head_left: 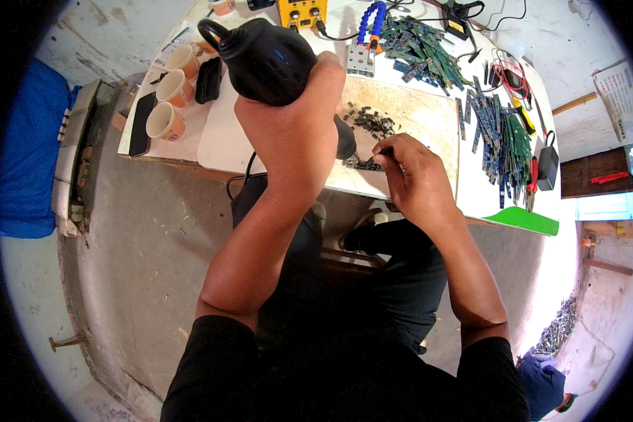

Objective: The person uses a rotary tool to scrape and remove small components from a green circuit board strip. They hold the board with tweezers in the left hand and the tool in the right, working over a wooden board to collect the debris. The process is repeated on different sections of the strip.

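Observation:
My left hand (pixel 295 126) grips a black hot-air gun (pixel 267 60); its nozzle end (pixel 344 144) points down at a short dark strip (pixel 362 164) at the board's front edge. My right hand (pixel 401 165) is beside that strip, thumb and index finger pinched on something small and dark that I cannot make out. Small loose black chips (pixel 376 123) lie in a pile on the stained board (pixel 436 119), just beyond the nozzle.
Paper cups (pixel 165 126) and a black phone (pixel 141 126) stand or lie left. Circuit strips (pixel 499 144), tools (pixel 524 116) and a green sheet (pixel 531 221) are right. A yellow station (pixel 302 10) and small clamp block (pixel 361 62) are behind. My legs are below the table edge.

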Available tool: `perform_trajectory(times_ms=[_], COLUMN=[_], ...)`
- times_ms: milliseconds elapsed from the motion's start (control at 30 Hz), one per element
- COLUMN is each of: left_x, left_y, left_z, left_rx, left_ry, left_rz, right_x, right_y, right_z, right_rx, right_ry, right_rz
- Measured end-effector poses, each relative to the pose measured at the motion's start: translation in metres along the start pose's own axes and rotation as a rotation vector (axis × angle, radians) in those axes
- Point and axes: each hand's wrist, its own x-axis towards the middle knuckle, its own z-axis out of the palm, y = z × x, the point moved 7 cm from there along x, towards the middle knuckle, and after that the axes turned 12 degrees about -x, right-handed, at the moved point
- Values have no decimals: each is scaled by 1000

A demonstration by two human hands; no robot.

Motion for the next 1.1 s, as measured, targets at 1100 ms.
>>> perform_trajectory(times_ms=[1100], left_x=[2], left_y=[-4], left_z=[-7], left_rx=[-50], left_ry=[50], left_rz=[-35], right_x=[-3], right_y=[4], right_z=[-1], right_rx=[16], right_ry=[43], right_rz=[35])
